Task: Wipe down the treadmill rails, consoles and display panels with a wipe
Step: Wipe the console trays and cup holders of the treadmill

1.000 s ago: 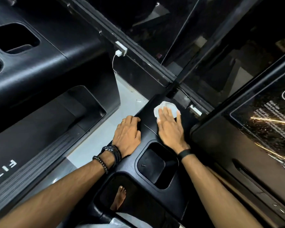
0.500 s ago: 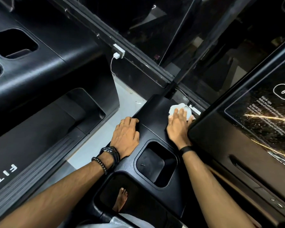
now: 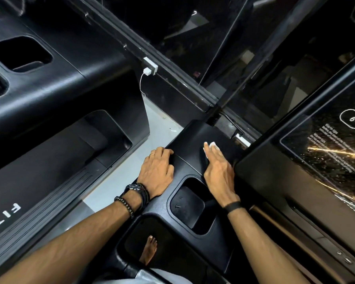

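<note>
- My right hand (image 3: 218, 171) has slid back from the corner by the glossy dark display panel (image 3: 324, 152), so that corner looks done.
- Its straight fingers press the crumpled white wipe (image 3: 212, 145) flat on the matte black plastic console tray (image 3: 193, 136).
- The wipe peeks out at 12 o'clock of my fingertips; no clear long axis.
- My left hand (image 3: 157, 171), fingers relaxed, rests on the tray's 9 o'clock edge.

On the display panel (image 3: 324, 152) to my right I read a "6" inside a rounded box, with "Warm tips" headings beneath; the smaller lines were unreadable. The neighbouring treadmill's side rail (image 3: 29, 212) showed white "FIT", cut off.
</note>
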Demonstrator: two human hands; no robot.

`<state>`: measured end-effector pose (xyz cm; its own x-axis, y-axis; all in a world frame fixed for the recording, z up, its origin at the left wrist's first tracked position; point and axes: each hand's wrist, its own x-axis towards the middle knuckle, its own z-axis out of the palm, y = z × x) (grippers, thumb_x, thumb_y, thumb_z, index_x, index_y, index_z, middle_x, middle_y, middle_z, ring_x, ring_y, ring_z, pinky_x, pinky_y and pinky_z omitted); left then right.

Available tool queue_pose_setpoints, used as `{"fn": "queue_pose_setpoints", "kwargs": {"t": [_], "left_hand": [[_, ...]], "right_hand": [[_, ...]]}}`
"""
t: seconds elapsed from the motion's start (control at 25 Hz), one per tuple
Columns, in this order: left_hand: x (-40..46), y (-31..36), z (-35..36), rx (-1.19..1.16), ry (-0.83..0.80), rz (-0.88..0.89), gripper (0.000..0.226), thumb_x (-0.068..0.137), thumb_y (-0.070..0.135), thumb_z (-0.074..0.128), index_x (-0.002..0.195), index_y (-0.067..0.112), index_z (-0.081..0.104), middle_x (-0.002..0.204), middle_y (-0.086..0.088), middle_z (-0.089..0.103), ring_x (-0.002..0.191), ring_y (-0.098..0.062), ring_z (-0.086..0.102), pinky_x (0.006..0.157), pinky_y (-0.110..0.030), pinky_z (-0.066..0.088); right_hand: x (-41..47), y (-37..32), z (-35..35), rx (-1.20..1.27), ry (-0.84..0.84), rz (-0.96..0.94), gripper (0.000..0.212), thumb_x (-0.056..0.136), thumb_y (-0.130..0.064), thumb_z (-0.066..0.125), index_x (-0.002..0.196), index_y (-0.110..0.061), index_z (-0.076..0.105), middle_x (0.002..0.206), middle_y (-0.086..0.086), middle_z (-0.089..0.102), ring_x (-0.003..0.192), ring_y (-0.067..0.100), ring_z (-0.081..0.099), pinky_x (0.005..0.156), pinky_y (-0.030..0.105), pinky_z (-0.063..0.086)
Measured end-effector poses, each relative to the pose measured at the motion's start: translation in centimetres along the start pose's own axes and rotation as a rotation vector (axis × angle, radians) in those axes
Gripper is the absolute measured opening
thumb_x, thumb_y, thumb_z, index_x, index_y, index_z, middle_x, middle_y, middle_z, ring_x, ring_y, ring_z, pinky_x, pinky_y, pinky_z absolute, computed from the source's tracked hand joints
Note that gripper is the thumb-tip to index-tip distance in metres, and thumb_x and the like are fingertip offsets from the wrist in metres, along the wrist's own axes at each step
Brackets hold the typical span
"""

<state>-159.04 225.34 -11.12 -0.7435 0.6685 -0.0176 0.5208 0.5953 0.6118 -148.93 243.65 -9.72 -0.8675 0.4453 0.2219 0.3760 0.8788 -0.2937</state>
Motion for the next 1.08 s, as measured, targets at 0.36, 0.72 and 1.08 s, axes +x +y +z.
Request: {"fn": "queue_pose_setpoints", "kwargs": {"t": [0.36,0.72,1.08], "left_hand": [[0.0,0.0,0.1,0.024,0.005,0.013,0.059,0.083,0.033,0.025,0.131,0.012,0.051,0.121,-0.005,0.051,0.107,-0.025,0.047,0.095,-0.041,0.04],[0.1,-0.2,0.3,0.03,0.009,0.029,0.066,0.08,0.039,0.017,0.13,0.012,0.051,0.119,-0.006,0.052,0.104,-0.025,0.048,0.094,-0.043,0.041],[0.2,-0.3,0.2,0.02,0.008,0.027,0.067,0.08,0.039,0.017,0.13,0.011,0.052,0.12,-0.006,0.052,0.106,-0.026,0.049,0.096,-0.043,0.041]], "right_hand": [[2.8,-2.4,0.3,-0.238,-0.317,0.263,0.089,0.103,-0.06,0.013,0.152,0.014,0.017,0.161,0.035,0.009,0.154,0.038,0.002,0.126,0.043,-0.002],[4.3,-2.0,-2.0,-0.028,-0.244,0.598,0.08,0.106,-0.05,0.028,0.155,0.011,0.008,0.164,0.03,0.001,0.154,0.035,-0.005,0.121,0.039,-0.011],[0.4,-1.3,-3.1,0.006,-0.186,0.613,0.084,0.102,-0.059,0.03,0.158,0.001,0.01,0.163,0.027,0.017,0.151,0.038,0.017,0.123,0.043,0.015]]}}
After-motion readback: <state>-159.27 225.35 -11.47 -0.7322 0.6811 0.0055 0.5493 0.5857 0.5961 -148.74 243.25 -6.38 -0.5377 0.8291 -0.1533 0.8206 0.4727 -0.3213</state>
